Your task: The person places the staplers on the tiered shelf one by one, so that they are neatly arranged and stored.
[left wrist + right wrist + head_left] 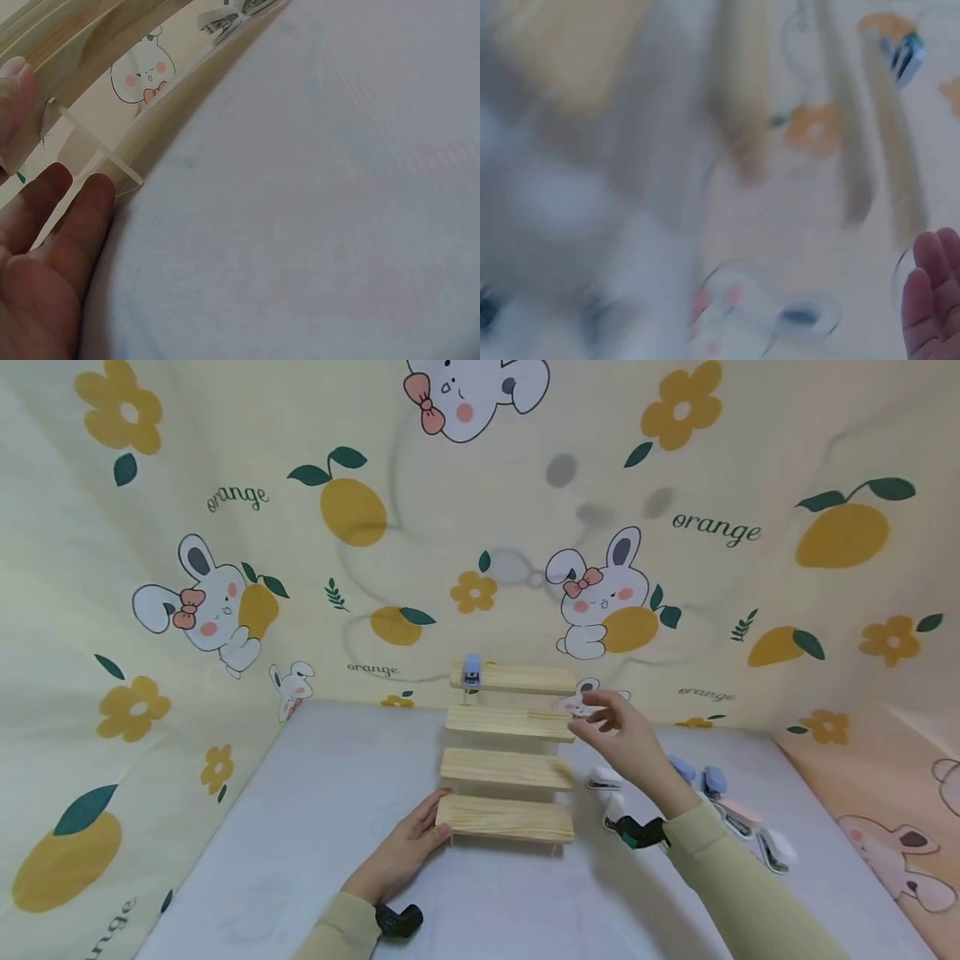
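Note:
A four-tier wooden display rack (506, 767) with clear supports stands on the table. My left hand (405, 842) holds the left end of its lowest board, thumb and fingers either side of the corner; in the left wrist view, fingers (84, 225) lie beside a clear support. A blue stapler (472, 669) sits at the left of the top board, also small in the right wrist view. My right hand (617, 733) hovers by the right end of the second board from the top, fingers loosely bent, nothing visible in them. The right wrist view is blurred.
Right of the rack lie white staplers (604, 778), blue staplers (714, 782), a pink stapler (740, 813) and another white stapler (776, 849), some partly behind the right forearm. A printed cloth (465, 510) hangs behind the pale table (315, 793).

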Action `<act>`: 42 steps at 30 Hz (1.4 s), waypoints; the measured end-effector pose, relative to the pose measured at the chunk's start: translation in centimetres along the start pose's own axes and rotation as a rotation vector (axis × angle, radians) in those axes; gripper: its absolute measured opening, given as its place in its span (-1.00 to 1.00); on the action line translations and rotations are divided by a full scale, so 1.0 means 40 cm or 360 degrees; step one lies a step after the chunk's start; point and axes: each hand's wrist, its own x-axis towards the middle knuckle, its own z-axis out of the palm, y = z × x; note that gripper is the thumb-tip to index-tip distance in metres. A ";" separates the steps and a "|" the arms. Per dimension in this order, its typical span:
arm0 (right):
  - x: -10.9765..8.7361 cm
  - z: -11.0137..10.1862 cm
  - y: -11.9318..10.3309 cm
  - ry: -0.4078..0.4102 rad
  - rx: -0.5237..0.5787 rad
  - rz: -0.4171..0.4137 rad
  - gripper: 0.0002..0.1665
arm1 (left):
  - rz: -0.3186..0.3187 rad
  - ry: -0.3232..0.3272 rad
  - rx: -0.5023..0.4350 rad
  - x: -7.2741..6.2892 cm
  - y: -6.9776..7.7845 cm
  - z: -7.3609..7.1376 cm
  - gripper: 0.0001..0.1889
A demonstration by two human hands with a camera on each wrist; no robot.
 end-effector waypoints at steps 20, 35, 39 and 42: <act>-0.177 -0.001 0.249 -0.0299 -0.0187 0.0465 -0.04 | -0.0040 0.0028 -0.0044 -0.006 -0.007 -0.006 -0.28; -0.188 0.013 0.293 -0.0381 -0.0260 0.0647 -0.09 | -0.0024 0.0017 -0.0033 -0.007 -0.001 0.010 -0.28; -0.186 0.015 0.291 -0.0408 -0.0274 0.0657 -0.08 | -0.0013 0.0013 -0.0020 -0.005 0.004 0.010 -0.28; -0.186 0.016 0.287 -0.0426 -0.0281 0.0654 -0.06 | -0.0015 0.0009 -0.0020 -0.003 0.006 0.008 -0.28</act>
